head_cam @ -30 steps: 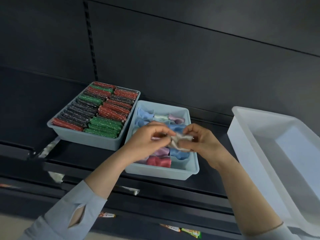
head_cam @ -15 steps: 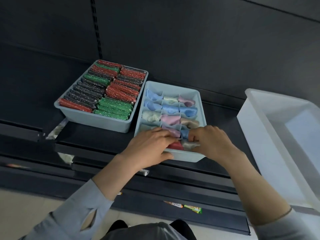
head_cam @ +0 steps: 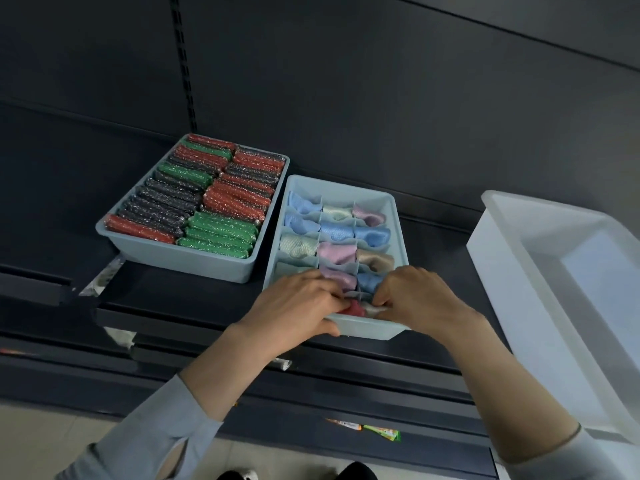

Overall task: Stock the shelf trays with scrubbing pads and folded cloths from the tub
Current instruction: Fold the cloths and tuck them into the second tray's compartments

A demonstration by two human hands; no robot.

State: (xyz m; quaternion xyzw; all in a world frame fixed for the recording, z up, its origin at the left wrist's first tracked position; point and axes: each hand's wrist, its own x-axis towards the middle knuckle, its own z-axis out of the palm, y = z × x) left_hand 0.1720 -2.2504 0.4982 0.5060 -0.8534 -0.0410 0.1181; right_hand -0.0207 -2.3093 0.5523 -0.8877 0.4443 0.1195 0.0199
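**Shelf stocking: last cloth cell being filled**

On the dark shelf, two pale blue trays sit side by side. Left tray: packed full with scrubbing pads in red, green and dark grey, rows tight, no gaps seen. Divided tray: three columns of cells, each visible cell holding one folded cloth in blue, cream, pink, tan.

Both hands work at the near row. Left hand: fingers curled into the cells beside a red cloth, thumb against the tray's front wall. Right hand: fingers curled down on a whitish cloth, pressing it into the near right cell.

White tub stands to the right; the part in view shows no stock.

Judgement: task near its end; seating this cloth looks like the last step, though the tub's far part is out of frame.
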